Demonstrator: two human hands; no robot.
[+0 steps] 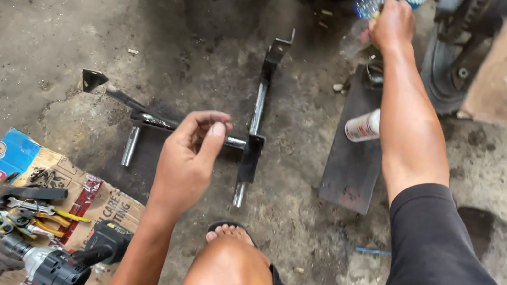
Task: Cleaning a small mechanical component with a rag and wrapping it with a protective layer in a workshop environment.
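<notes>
Right hand (391, 25) closed in a full grip around a clear plastic bottle (371, 1); left hand (189, 157) hovers above a metal bracket (255, 123), fingertips pinched, whether holding anything unclear.

A dark steel bracket frame (254, 129) lies flat on the stained concrete, built as a long upright bar crossed by a slimmer rod that runs off to its left. The bar's far end turns up into a notched angle plate; its near end is a bright round stub. A black plate clamps the crossing. The rod ends, far left of the crossing, in a small triangular foot, and a short shiny tube hangs from it partway along. Beyond the frame's far end, to the right, stands a clear plastic bottle (368, 7), crinkled, with a blue label
</notes>
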